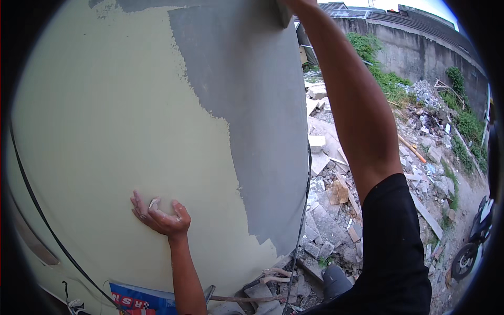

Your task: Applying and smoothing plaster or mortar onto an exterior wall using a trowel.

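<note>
A wall (105, 105), pale green with an uneven grey coating (262, 121) on its right part, fills the left and middle view. My left hand (160, 212) is against the green part, fingers bent and apart, smeared with white; a small pale shape among the fingers is unclear. My right arm reaches up to the top edge, where my right hand (300, 5), mostly cut off, holds a flat grey tool (286, 13) at the grey coating.
Broken concrete rubble (325, 215) covers the ground beside the wall, with weeds, a weathered boundary wall (409, 58) and a motorbike (467, 252) at right. Black cables (31, 194) hang along the worked wall. A blue-and-red printed sheet (142, 294) lies low at left.
</note>
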### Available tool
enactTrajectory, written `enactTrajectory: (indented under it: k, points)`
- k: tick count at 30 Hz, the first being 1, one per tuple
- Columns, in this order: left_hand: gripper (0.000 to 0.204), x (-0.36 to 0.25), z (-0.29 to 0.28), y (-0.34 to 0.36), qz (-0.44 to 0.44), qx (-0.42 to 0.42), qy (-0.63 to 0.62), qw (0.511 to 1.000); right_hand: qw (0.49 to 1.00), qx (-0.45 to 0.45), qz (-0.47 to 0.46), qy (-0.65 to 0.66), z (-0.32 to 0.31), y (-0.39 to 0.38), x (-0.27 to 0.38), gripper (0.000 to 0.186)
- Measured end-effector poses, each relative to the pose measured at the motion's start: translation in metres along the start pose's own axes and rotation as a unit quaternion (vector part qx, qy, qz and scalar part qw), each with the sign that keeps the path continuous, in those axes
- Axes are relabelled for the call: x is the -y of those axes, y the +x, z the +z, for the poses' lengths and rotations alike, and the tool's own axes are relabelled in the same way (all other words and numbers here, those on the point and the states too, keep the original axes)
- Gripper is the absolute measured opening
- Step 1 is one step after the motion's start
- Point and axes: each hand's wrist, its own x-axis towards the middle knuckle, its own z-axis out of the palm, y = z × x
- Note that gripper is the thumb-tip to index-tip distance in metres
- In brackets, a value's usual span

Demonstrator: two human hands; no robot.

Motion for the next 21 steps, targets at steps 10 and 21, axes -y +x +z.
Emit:
enactTrajectory:
  k: [10,21]
  points:
    - [0.031,0.006,-0.002,0.000,0.000,0.003,0.007,1.000,0.999,0.023,-0.005,-0.026,-0.017,-0.127,-0.085,0.029]
    - [0.030,0.017,-0.012,0.006,0.011,-0.016,0.027,0.999,0.999,-0.029,0.037,0.028,0.068,-0.301,-0.061,0.028]
